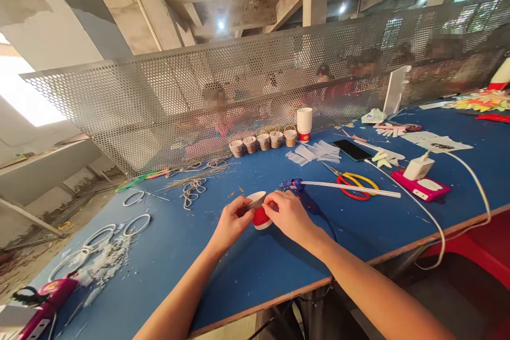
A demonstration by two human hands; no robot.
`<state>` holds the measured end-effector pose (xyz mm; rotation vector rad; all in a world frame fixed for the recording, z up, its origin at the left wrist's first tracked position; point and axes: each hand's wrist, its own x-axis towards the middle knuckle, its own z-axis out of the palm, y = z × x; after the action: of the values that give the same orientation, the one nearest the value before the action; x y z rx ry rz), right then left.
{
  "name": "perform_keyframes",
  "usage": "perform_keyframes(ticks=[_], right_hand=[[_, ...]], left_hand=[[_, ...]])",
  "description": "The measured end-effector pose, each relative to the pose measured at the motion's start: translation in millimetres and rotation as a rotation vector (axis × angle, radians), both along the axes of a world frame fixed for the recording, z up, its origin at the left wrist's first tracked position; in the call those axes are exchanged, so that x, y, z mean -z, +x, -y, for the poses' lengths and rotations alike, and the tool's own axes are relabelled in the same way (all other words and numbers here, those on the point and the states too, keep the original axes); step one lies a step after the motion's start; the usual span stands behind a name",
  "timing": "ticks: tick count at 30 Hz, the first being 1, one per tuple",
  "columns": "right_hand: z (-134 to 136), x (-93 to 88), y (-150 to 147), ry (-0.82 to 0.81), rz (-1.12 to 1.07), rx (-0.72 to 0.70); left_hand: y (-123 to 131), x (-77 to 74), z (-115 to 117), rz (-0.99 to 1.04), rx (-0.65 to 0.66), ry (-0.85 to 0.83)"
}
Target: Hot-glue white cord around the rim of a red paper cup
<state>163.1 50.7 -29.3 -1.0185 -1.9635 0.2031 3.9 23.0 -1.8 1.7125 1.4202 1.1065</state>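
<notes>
Between my hands is a red and white paper cup (pixel 262 219), tilted, with a grey-brown band of cord or strip (pixel 254 203) along its upper side. My left hand (pixel 233 223) pinches the band and cup from the left. From the right, my right hand (pixel 292 215) has its fingers closed on the cup's edge and the band; its fingertips partly hide them. Just beyond my right hand lies a blue glue gun (pixel 295 185) with a long white glue stick (pixel 350 188). Red- and yellow-handled scissors (pixel 354 186) rest to the right of it.
Several cord-wrapped cups (pixel 263 142) and a stack of paper cups (pixel 305 123) stand by the perforated metal screen (pixel 171 101). White strips (pixel 314 153), a phone (pixel 352 150), a pink power strip (pixel 422 185) and cord pieces (pixel 194 191) lie around. People sit behind the screen.
</notes>
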Motion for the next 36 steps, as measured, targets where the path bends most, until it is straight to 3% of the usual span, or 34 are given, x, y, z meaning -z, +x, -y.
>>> perform_keyframes(ticks=[18, 23, 28, 36], right_hand=[[-0.4, -2.6, 0.4, -0.112, -0.072, -0.042], [-0.5, -4.8, 2.7, -0.117, -0.038, -0.115], [-2.2, -0.4, 0.3, -0.090, 0.006, -0.090], [-1.3, 2.0, -4.4, -0.059, 0.039, -0.056]], left_hand=[[-3.8, 1.9, -1.0, -0.007, 0.014, 0.078], [-9.5, 1.4, -4.2, -0.048, 0.049, 0.085], [-9.4, 4.3, -5.2, -0.086, 0.073, 0.055], [0.4, 10.4, -3.4, -0.078, -0.011, 0.069]])
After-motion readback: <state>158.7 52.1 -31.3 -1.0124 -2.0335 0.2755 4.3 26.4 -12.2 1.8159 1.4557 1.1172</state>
